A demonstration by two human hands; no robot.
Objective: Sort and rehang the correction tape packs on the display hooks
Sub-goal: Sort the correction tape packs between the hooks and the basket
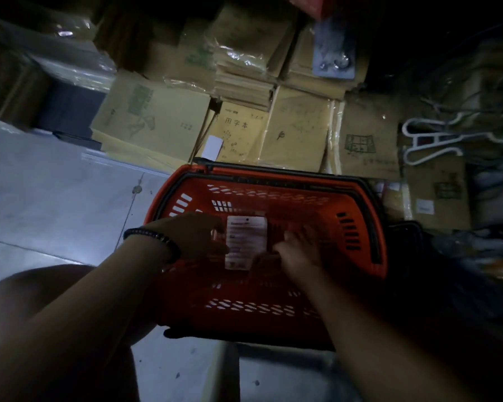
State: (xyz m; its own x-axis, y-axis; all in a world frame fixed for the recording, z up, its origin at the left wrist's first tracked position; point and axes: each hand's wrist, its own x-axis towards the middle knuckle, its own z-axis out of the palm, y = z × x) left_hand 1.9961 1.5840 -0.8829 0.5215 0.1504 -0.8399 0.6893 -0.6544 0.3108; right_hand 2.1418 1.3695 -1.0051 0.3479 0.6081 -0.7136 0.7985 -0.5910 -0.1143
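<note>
Both my hands reach into an orange shopping basket (pixel 357 204) on the floor. My left hand (pixel 195 236), with a dark bead bracelet at the wrist, holds the left edge of a white-backed correction tape pack (pixel 246 242), which stands with its printed back toward me. My right hand (pixel 298 249) lies at the pack's right side with its fingers curled down into the basket; what it touches is hidden in the dark. Other packs in the basket cannot be made out.
Stacks of brown exercise books (pixel 244 132) in plastic wrap lie just beyond the basket. White wire display hooks (pixel 436 140) lie at the right. Grey floor tiles (pixel 55 184) stretch to the left. My knee (pixel 32 288) is at the lower left.
</note>
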